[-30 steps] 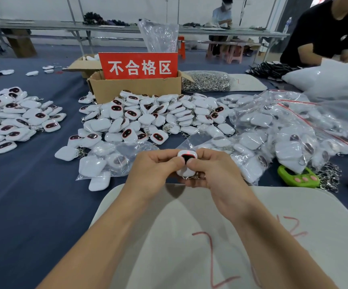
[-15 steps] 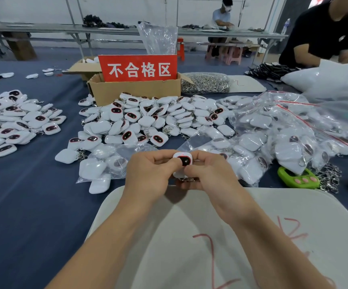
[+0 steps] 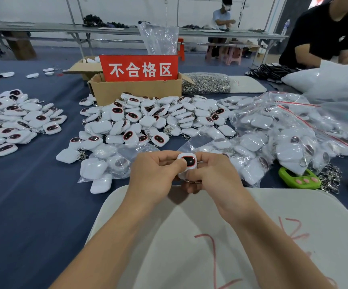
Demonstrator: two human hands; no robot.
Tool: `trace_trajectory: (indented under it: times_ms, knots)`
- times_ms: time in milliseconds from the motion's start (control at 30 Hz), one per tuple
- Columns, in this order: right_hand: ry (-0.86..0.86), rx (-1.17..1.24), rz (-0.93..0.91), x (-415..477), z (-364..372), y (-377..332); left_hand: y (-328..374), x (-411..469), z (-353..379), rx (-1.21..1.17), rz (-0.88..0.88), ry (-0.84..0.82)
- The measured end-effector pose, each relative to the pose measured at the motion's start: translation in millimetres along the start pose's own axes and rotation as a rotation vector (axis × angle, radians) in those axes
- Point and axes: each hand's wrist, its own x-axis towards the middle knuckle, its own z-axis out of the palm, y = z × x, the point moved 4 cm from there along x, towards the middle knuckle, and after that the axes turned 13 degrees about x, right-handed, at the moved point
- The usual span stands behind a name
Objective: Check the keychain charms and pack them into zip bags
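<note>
- left hand (image 3: 156, 176) and right hand (image 3: 212, 178) both pinch one charm (image 3: 187, 162), held over the far edge of the white board (image 3: 169, 236) (face up, being checked)
- done: several filled zip bags (image 3: 283, 142) to the right
- to do: large loose pile (image 3: 148, 119) not yet bagged

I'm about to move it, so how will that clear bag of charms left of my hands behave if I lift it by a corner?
The clear bag would probably sag, since its film lies slack and wrinkled. The charms inside look loose, so they'd likely slide downward.

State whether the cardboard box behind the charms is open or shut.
Open: the cardboard box has flaps spread outward; a red sign stands in it.
</note>
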Motion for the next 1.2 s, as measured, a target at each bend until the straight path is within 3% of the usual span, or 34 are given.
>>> trace_trajectory:
  times_ms: [333, 633, 1200]
  knots:
    - [-0.001, -0.016, -0.01, -0.1, -1.6, 0.0, -0.1, -0.6, -0.1, 0.0, 0.009, -0.002]
    - [0.004, 0.167, 0.054, 1.9, -3.8, -0.1, 2.4, 0.8, 0.2, -0.067, 0.02, 0.003]
    - [0.049, 0.136, -0.091, 0.9, -7.8, -6.7, 6.2, 0.4, -5.0, 0.038, 0.089, 0.143]
